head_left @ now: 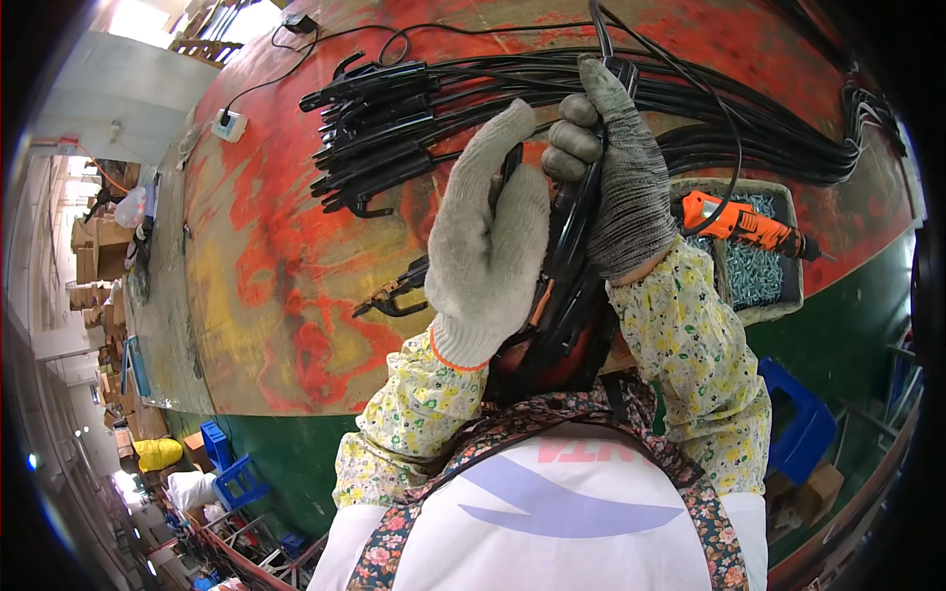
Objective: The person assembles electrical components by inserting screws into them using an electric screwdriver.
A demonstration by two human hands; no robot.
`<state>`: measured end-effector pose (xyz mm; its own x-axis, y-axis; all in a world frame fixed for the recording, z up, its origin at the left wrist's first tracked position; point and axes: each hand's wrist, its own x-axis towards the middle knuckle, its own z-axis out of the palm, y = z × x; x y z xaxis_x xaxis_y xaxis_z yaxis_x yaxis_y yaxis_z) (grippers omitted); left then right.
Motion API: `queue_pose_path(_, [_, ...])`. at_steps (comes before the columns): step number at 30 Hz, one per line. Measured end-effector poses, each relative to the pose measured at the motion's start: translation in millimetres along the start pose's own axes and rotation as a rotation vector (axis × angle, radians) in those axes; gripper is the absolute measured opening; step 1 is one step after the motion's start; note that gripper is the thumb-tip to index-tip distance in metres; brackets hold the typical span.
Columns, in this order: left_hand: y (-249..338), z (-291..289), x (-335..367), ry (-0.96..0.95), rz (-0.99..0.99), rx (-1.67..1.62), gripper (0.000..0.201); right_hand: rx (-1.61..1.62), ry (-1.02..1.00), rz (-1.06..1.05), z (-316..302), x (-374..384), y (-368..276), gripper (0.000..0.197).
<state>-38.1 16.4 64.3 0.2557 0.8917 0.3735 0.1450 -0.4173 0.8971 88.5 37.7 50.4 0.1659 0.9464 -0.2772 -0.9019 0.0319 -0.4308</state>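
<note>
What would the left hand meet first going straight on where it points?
Likely the cables just beyond the left hand, though it might pass above them: depth is unclear here.

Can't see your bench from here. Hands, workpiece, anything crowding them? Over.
Right hand closed round black part. Left hand beside it, grip unclear. Cable bundle lies just beyond. Orange driver on screw bin, to the right.
</note>
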Motion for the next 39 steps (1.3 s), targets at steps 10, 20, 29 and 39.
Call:
queue_pose_path(10, [3,9,0,-0.041,0.129,0.006,0.034,-0.048,-0.115,-0.124,-6,-14,-11,0.012])
queue_pose_path(20, [9,5,2,-0.145,0.164,-0.08,0.035,-0.126,-0.187,-0.265,3,-30,-10,0.016])
queue_pose_path(29, [0,8,-5,-0.155,0.282,-0.075,0.031,-0.039,-0.118,-0.137,-6,-20,-14,0.011])
queue_pose_path(39, [0,14,9,-0.126,0.261,-0.184,0.025,-0.113,-0.095,-0.15,-3,-19,-23,0.01])
